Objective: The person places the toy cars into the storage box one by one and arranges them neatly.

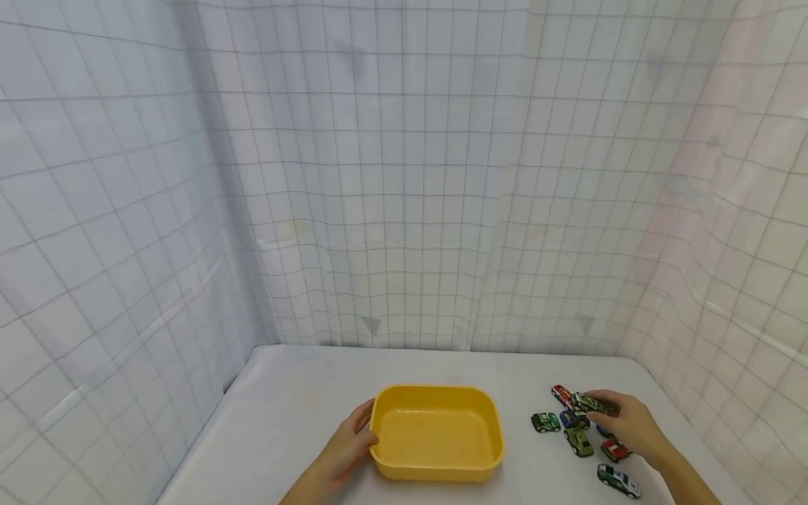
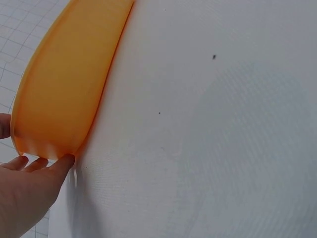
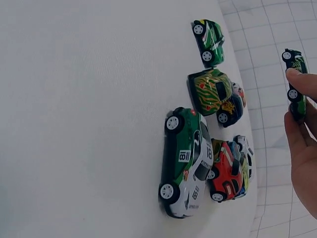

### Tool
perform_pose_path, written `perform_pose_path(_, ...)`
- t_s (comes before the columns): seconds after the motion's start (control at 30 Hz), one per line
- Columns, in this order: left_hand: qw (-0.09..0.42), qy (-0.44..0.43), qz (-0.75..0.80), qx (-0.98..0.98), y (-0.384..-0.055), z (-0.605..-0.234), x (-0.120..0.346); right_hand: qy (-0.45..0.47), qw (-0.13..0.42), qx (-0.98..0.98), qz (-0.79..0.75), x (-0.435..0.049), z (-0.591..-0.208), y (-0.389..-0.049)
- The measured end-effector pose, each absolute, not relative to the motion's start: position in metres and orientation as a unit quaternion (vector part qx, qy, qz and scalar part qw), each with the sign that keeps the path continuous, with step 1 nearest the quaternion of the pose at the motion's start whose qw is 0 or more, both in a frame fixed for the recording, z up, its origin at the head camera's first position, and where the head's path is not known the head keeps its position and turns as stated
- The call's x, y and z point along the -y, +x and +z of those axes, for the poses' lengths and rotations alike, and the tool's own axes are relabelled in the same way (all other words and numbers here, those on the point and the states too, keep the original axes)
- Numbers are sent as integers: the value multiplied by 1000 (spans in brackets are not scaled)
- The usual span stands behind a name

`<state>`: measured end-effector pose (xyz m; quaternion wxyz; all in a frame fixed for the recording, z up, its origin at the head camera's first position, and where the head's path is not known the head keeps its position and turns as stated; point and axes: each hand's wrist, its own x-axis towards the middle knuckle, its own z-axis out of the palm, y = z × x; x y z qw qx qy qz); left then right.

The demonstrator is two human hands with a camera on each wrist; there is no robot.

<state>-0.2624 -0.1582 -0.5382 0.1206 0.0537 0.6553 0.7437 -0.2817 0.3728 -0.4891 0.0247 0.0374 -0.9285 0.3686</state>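
My left hand (image 1: 344,449) holds the near-left wall of a yellow plastic tray (image 1: 435,468), thumb at the rim and fingertips against the outside wall in the left wrist view. The tray holds nothing. On the right, my right hand (image 1: 631,423) pinches a dark green toy car (image 1: 588,402) between thumb and fingers, raised off the table in the right wrist view. Below and around it lie a green car (image 1: 546,421), a blue car (image 1: 575,419), an olive striped car (image 1: 578,442), red cars (image 1: 615,449) and a green-and-white car (image 3: 185,163).
A white tabletop (image 1: 303,379) lies under everything. White grid-patterned curtains (image 1: 410,210) hang behind it and on both sides. One blue car (image 1: 604,430) is partly hidden by my right hand.
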Motion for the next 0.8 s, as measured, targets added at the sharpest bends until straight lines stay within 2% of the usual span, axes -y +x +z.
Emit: perform_pose_path(0.8, 115, 54, 752, -647, -261, -536, 157, 140, 76, 916, 368, -302, -479, -302)
